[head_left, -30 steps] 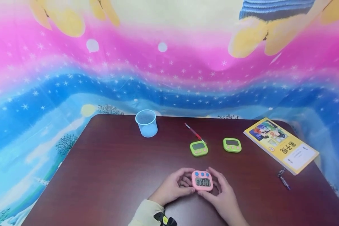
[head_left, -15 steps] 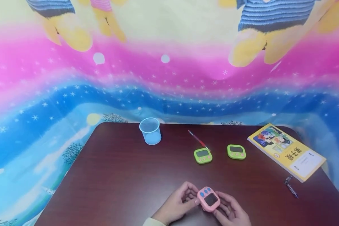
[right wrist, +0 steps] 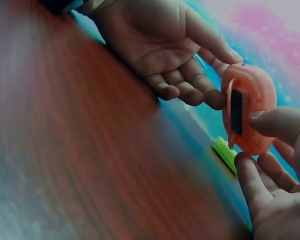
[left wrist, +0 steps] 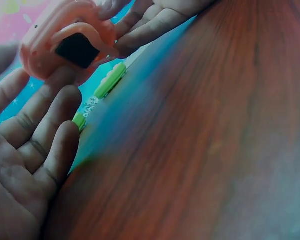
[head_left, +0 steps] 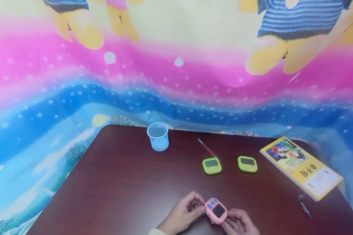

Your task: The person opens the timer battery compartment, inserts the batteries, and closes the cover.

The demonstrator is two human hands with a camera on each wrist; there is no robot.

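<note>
A pink digital timer (head_left: pixel 216 211) with blue buttons and a dark screen is held between both hands near the front of the table, tilted with its buttons toward the upper left. My left hand (head_left: pixel 180 212) pinches its left edge between thumb and fingers. On the opposite lower edge, my right hand (head_left: pixel 240 223) grips it with thumb and fingertips. The left wrist view shows the timer's back, with a black square (left wrist: pixel 77 50) and a curved pink stand (left wrist: pixel 92 32) partly over it. Seen in the right wrist view, the timer (right wrist: pixel 262 90) is raised above the tabletop.
Two green timers (head_left: pixel 212 166) (head_left: pixel 247 164) lie beyond the hands, and a red pencil (head_left: pixel 207 148) touches or overlaps the left one. A blue mesh cup (head_left: pixel 159 138) stands at the back. To the right are a yellow book (head_left: pixel 303 166) and a pen (head_left: pixel 304 207).
The pink timer has been turned clockwise and tilted; its screen, which showed large digits, now looks dark. Both hands still hold it and appear lower in the head view, which has also shifted.
</note>
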